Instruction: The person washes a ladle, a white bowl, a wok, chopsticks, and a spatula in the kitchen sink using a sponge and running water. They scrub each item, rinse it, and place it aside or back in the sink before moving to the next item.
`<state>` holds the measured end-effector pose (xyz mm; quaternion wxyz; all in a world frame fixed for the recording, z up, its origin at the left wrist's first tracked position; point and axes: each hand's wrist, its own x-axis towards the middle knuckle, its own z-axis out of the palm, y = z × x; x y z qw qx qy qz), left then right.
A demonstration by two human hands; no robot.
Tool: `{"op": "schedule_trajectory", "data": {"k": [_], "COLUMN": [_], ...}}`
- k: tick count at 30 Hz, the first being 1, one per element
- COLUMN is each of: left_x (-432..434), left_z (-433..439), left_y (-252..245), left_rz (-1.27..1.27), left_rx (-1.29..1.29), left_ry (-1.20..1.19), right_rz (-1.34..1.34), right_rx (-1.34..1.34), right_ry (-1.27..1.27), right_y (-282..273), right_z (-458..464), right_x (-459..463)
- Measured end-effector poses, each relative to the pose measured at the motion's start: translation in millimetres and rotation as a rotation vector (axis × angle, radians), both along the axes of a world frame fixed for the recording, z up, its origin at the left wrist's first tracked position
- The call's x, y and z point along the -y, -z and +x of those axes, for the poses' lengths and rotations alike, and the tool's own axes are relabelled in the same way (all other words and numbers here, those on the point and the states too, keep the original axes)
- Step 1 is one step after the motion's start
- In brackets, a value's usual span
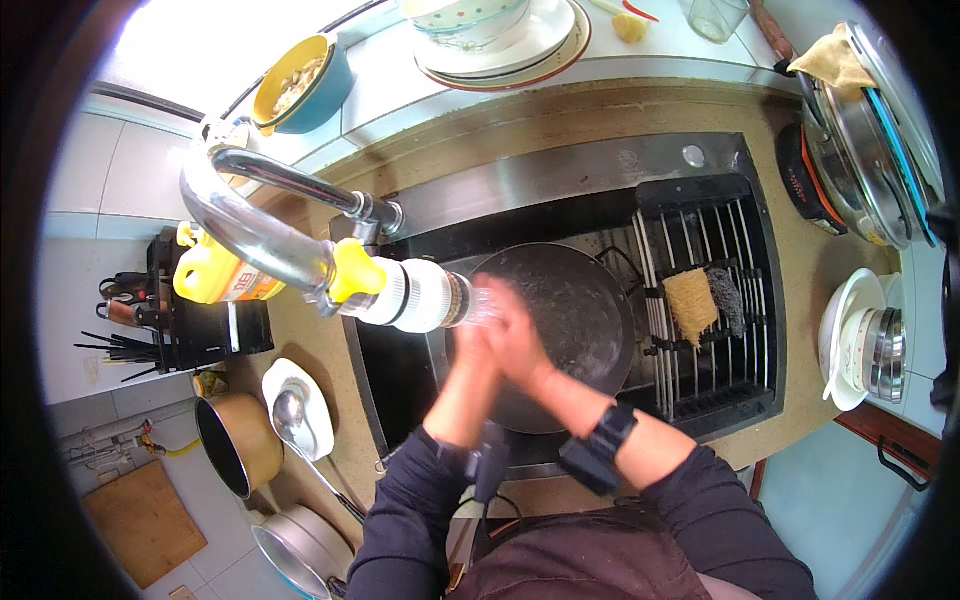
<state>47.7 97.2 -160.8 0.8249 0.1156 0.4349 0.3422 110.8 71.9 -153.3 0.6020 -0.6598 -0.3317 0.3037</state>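
My left hand (pixel 470 337) and my right hand (pixel 516 330) are pressed together under the white nozzle of the chrome faucet (pixel 427 296). Water runs over them. Both are blurred, so their fingers are hard to make out. Below them a round dark pan (pixel 577 322) lies in the sink (pixel 525 187), its surface wet. A tan scouring pad (pixel 690 306) and a grey mesh scrubber (pixel 724 300) rest on the metal drying rack to the right.
A yellow detergent bottle (pixel 217 274) stands behind the faucet at left. A ladle (pixel 289 411) lies on a white dish, near a gold-coloured pot (pixel 244 442). Stacked plates (pixel 517 67) are on the ledge; bowls (pixel 847 341) and lids (pixel 847 150) stand at right.
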Motion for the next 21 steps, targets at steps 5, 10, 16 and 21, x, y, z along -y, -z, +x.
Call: {"op": "schedule_trajectory", "data": {"k": [5,10,16,21], "left_x": [1,-5,-25,-41], "left_z": [1,-12,-20,-20], "left_y": [-1,0,16,18], "left_rz": [-0.191,0.108,0.258,-0.006], "left_rx": [-0.038,-0.1,0.166,-0.087], "left_ry": [-0.037,0.012,0.334,0.295], "right_rz": [-0.087,0.031,0.129,0.218], "right_rx": [-0.163,-0.356,-0.299,-0.199], "right_ry": [-0.109,-0.097,0.028,0.046], "right_y": [-6,-15,-7,-12], "right_z": [5,-6,-19,-22], "right_x": [-2,-3,-2,0]}}
